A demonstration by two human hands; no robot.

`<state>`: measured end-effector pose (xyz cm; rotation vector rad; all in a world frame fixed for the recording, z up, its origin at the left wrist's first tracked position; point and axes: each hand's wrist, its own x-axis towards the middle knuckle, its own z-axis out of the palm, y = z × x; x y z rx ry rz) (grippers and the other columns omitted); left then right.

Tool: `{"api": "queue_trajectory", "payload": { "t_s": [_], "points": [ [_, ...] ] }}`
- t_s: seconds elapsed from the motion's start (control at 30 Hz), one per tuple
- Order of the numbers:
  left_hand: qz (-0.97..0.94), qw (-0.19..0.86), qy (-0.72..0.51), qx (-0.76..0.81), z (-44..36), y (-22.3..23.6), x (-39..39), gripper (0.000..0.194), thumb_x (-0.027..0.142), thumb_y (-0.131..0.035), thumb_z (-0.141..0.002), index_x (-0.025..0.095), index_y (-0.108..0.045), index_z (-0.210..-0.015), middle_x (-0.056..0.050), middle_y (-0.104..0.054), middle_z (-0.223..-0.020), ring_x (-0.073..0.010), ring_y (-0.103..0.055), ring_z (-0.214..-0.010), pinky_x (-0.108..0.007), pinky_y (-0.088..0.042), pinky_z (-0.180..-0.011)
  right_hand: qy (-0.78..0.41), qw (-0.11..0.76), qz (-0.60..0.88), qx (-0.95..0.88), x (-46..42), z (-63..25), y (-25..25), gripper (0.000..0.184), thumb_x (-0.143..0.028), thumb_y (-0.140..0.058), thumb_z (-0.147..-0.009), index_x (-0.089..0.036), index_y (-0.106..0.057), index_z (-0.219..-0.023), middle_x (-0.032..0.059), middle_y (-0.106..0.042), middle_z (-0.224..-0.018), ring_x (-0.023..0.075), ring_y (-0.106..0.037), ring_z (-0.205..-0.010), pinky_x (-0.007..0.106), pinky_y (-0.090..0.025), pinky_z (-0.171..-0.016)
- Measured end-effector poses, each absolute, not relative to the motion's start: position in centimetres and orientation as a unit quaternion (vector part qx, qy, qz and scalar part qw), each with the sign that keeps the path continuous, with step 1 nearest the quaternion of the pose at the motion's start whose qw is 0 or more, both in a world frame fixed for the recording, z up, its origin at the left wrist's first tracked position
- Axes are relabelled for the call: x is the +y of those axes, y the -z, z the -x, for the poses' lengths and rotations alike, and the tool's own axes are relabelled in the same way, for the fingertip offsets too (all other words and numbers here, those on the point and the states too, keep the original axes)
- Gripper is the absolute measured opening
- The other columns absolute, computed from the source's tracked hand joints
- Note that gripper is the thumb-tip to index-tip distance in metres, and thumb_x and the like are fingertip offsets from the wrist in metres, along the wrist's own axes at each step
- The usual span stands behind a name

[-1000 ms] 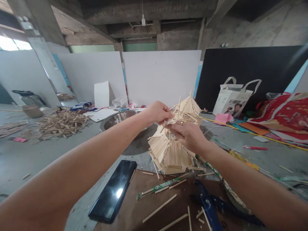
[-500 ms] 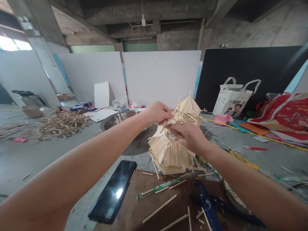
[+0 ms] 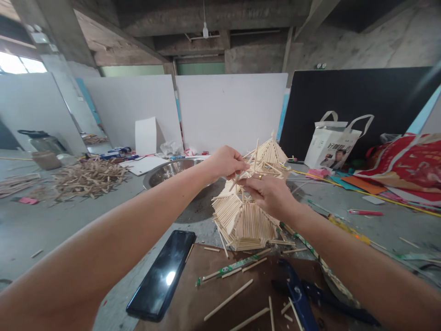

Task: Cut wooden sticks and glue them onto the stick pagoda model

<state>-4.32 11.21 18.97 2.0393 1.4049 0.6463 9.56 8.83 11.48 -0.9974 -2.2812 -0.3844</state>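
A model pavilion built of thin wooden sticks (image 3: pixel 255 223) stands in front of me, with sloping stick roofs. My left hand (image 3: pixel 225 162) is closed in a pinch above its near roof, at a short wooden stick (image 3: pixel 234 185) that slants down past the fingertips. Close against it, my right hand (image 3: pixel 270 192), with a ring on one finger, pinches the same spot from the right. The fingers hide most of the joint there. Behind the hands rises a pointed stick roof (image 3: pixel 271 149) with an upright stick beside it.
A phone (image 3: pixel 161 276) lies on the near left. Blue-handled pliers (image 3: pixel 301 294) rest on a brown board (image 3: pixel 193 299) among loose sticks and a green-printed wrapper (image 3: pixel 229 268). A steel basin (image 3: pixel 151 179), a stick heap (image 3: pixel 91 177) and a white bag (image 3: pixel 329 145) stand farther off.
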Motion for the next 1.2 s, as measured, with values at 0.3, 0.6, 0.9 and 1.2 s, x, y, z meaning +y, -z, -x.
{"api": "queue_trajectory", "payload": {
  "t_s": [0.3,0.6,0.9,1.2],
  "points": [
    [-0.762,0.29,-0.248,0.524,4.33,-18.87,11.25,0.018,0.025,-0.055,-0.065,0.013,-0.052,-0.052,0.002,-0.044,-0.04,-0.0032,-0.037,-0.037,-0.019,-0.031,-0.042,0.151,0.309,0.377,-0.86,8.7,-9.52,-11.53,0.025,-0.025,-0.039,-0.079,-0.025,-0.056,-0.098,0.0017,-0.063,-0.078,0.012,-0.055,-0.066,0.023,-0.035,-0.056],
    [-0.761,0.289,-0.249,0.524,4.36,-18.83,11.28,0.018,0.025,-0.054,-0.065,0.013,-0.053,-0.052,0.001,-0.045,-0.041,-0.0043,-0.038,-0.037,-0.021,-0.032,-0.042,0.144,0.308,0.373,-0.863,8.87,-9.58,-11.41,0.026,-0.025,-0.038,-0.08,-0.025,-0.055,-0.1,0.002,-0.063,-0.08,0.0126,-0.055,-0.07,0.024,-0.035,-0.059],
    [-0.765,0.294,-0.251,0.516,4.49,-18.64,11.45,0.018,0.028,-0.055,-0.065,0.013,-0.052,-0.054,0.001,-0.045,-0.044,-0.0036,-0.038,-0.039,-0.019,-0.033,-0.042,0.122,0.313,0.39,-0.857,8.82,-9.48,-11.53,0.023,-0.025,-0.037,-0.079,-0.022,-0.053,-0.096,0.0027,-0.063,-0.077,0.0135,-0.055,-0.071,0.025,-0.036,-0.06],
    [-0.766,0.288,-0.261,0.511,4.72,-18.34,11.76,0.016,0.029,-0.056,-0.064,0.013,-0.056,-0.062,0.002,-0.047,-0.046,-0.0044,-0.04,-0.039,-0.02,-0.035,-0.042,0.12,0.313,0.398,-0.854,8.88,-9.5,-11.54,0.02,-0.027,-0.038,-0.079,-0.021,-0.052,-0.091,0.0018,-0.062,-0.071,0.0139,-0.055,-0.067,0.025,-0.035,-0.058]
  ]
}}
